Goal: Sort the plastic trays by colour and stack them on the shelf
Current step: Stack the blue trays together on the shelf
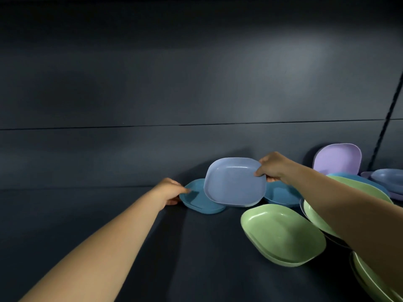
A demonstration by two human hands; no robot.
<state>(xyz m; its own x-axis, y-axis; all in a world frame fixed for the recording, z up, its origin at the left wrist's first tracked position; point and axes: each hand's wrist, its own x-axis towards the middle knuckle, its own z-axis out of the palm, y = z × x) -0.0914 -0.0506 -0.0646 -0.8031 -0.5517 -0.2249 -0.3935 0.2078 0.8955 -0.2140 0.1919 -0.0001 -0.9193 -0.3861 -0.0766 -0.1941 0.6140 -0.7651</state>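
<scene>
My right hand (273, 167) pinches the right rim of a light periwinkle-blue tray (234, 182) and holds it tilted above the shelf. My left hand (172, 191) grips the left rim of a teal-blue tray (196, 202) that lies flat on the dark shelf (109, 214), partly under the lifted one. Another teal tray (281, 195) lies to the right, behind my right hand. A green tray pair (283, 234) sits in front. A lilac tray (337, 159) leans against the back wall.
More green trays (357, 188) lie under my right forearm, and others (370, 280) sit at the lower right edge. Periwinkle and lilac trays (388, 179) are piled at the far right. A dark upright rail (388, 118) runs along the right side.
</scene>
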